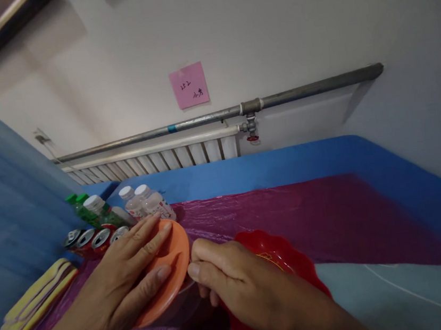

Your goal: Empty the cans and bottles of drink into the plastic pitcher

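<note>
My left hand [136, 266] lies with its fingers stretched over a round orange lid [175, 266], pressing on its top. Beneath the lid is part of a see-through container [182, 309], mostly hidden by the lid and shadow. Against the lid's right edge, my right hand [234, 278] is closed, thumb over bent fingers. What it grips there is hidden by the fingers. Right behind and under the right wrist stands a red dish with a scalloped rim [302, 262] and a yellow pattern inside.
Several opened drink cans [101, 239] and bottles with white or green caps [150, 201] stand at the left. A folded yellow cloth [39, 297] lies nearer. Purple plastic sheeting [331, 215] covers part of the blue surface [285, 165]; behind are a radiator [179, 154] and pipe [315, 87].
</note>
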Tool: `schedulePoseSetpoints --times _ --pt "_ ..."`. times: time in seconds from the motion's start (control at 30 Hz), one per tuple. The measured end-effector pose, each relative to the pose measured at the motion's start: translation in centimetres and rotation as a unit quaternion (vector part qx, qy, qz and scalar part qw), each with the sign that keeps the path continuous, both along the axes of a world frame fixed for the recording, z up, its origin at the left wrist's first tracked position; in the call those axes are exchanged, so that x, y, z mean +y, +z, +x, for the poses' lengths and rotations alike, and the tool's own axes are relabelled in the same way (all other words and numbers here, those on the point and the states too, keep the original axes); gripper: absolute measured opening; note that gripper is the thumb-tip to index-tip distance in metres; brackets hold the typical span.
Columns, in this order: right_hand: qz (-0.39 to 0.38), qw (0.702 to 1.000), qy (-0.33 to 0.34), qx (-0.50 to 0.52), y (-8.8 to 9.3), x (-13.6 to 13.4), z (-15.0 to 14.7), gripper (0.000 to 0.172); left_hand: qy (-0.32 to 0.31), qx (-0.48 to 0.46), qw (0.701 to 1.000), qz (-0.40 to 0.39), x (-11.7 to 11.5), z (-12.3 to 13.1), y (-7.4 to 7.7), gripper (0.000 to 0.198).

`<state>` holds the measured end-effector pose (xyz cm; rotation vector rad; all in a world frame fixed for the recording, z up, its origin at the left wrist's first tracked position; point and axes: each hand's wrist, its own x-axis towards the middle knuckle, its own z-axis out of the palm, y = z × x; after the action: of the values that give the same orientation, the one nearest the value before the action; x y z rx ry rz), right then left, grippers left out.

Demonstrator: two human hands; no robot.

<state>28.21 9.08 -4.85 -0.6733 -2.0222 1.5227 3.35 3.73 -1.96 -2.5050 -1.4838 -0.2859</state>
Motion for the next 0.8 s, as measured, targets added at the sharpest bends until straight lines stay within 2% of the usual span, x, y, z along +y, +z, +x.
schedulePoseSetpoints --times 0.17,0.33,0.53,0.7,0.8 --pt "-0.023 1.0 0.0 0.009 -0.3 0.0 -0.2 0.029 0.005 -0.01 1.0 0.017 0.1 0.6 -0.2 0.053" --pt "-0.115 0.993 0.011 0.019 -0.2 0.9 0.0 0.027 0.054 -0.031 0.997 0.048 -0.1 0.3 -1.8 0.054" --pt "-0.06 0.992 -0.109 -0.001 0.0 2.2 0.6 0.019 0.083 -0.088 0.992 0.043 -0.5 -0.1 -3.4 0.054" --pt "-0.057 0.986 -0.155 -0.008 -0.6 2.9 0.4 0.015 0.081 -0.114 0.989 0.046 -0.9 0.2 -3.6 0.057" --pt "-0.034 0.986 -0.164 -0.014 -1.1 3.0 0.2 0.015 0.057 -0.093 0.992 0.066 -0.7 0.4 -3.4 0.061"
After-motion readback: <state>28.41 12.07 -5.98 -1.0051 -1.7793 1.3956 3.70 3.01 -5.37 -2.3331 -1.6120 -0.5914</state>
